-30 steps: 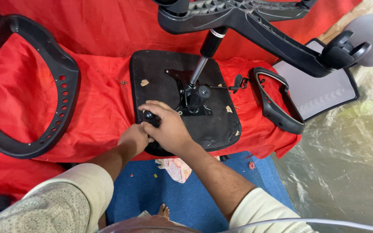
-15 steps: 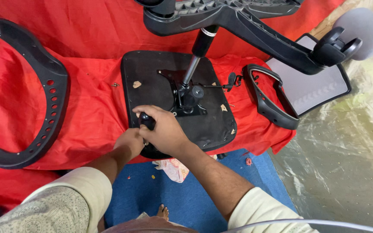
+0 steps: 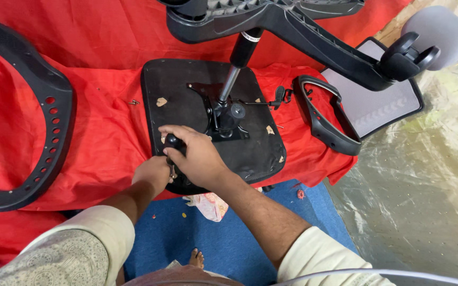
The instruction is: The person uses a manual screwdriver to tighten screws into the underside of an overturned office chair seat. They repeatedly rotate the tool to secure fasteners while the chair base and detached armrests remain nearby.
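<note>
A curved black backrest frame (image 3: 33, 132) lies at nine o'clock on the red cloth (image 3: 107, 132). The left hand (image 3: 152, 173) presses the near edge of the upturned black seat pan (image 3: 186, 100) at centre; whether it grips cannot be told. The right hand (image 3: 197, 156) clenches a black-handled tool (image 3: 173, 142). An armrest (image 3: 324, 119) lies at three o'clock.

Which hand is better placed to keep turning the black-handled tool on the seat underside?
Right: the right hand grips the black handle from above; the left hand only steadies below.
</note>
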